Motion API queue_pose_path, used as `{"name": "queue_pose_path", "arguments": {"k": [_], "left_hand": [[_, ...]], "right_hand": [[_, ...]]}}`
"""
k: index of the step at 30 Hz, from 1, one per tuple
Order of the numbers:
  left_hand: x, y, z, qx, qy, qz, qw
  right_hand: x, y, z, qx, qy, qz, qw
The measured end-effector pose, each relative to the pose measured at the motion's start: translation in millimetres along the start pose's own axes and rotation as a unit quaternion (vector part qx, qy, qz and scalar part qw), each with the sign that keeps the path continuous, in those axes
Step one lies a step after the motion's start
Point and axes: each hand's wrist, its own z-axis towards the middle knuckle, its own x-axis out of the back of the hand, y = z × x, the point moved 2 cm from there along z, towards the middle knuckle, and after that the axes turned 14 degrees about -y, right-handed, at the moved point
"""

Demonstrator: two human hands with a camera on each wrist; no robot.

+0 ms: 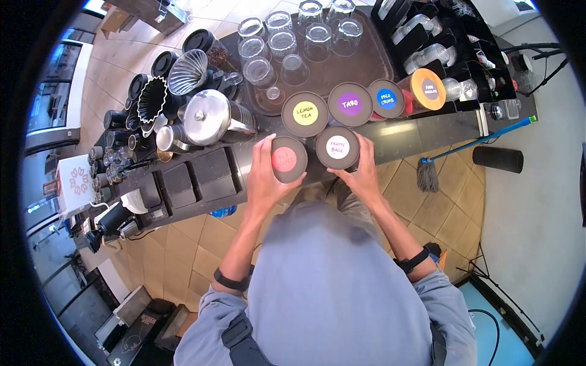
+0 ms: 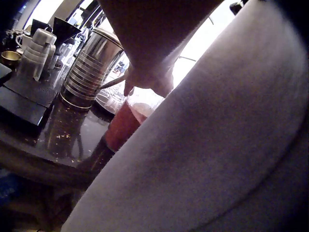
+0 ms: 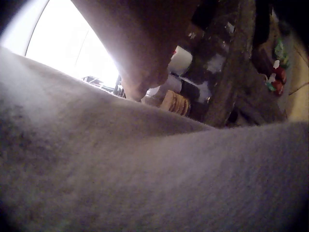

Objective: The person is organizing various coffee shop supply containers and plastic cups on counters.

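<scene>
My left hand (image 1: 264,177) grips a jar with a dark round lid and a red label (image 1: 284,160), at the counter's front edge. Red powder-like contents show through this clear jar (image 2: 126,123) in the left wrist view. To its right, my right hand (image 1: 365,177) holds the jar labelled frappe base (image 1: 337,148), thumb and fingers around its side. Right behind these two stand the lemon tea jar (image 1: 304,114), the taro jar (image 1: 350,104) and the Oreo crumb jar (image 1: 386,98). Sleeve cloth covers much of both wrist views.
Upturned glasses stand on a brown tray (image 1: 372,52) at the back. A metal pitcher (image 1: 207,116) and coffee drippers (image 1: 188,72) crowd the left. An orange-lidded jar (image 1: 427,89) sits right, near a black rack (image 1: 427,36). A mop (image 1: 428,174) leans by the counter.
</scene>
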Motion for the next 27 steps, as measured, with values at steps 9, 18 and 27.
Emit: {"name": "queue_pose_path", "arguments": {"k": [9,18,27], "left_hand": [[-3.9,1.8,1.9,-0.002,0.01,-0.008,1.0],[-1.8,3.7,3.4,-0.002,0.006,0.0,1.0],[-1.2,6.3,1.2,0.012,0.008,-0.002,1.0]], "right_hand": [[-1.8,6.2,0.6,-0.013,-0.026,0.05,0.998],[-0.3,4.6,2.1,-0.005,-0.033,0.019,0.999],[-2.3,8.8,2.6,-0.017,-0.037,0.059,0.997]]}}
